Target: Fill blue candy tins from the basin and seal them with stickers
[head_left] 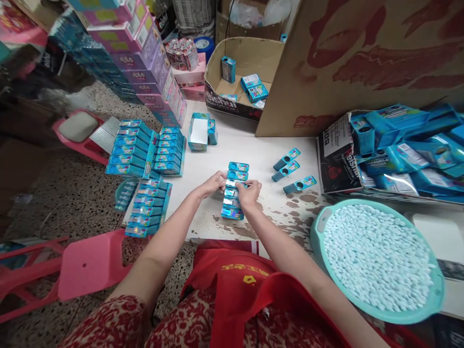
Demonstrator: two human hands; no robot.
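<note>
A column of several small blue boxes [232,212] stands on the worn white table [203,217], in front of me. My left hand [214,183] touches the column's left side, its fingers bent close together. From the right, my right hand [249,192] presses on a box in the middle of the column, thumb and fingers drawn together. Fingertips of both hands are partly hidden against the boxes. To the right lie three separate blue boxes [289,169] with dark round holes. Behind the column is a blue display carton [198,131] with a white panel, a small box beside it.
Filled blue display trays [145,208] line the table's left edge. A turquoise basin [377,261] of pale blue candies sits at right, below a carton of blue boxes [339,159]. An open cardboard box [235,104] and stacked purple cartons [145,77] stand behind; a pink stool [92,265] is left.
</note>
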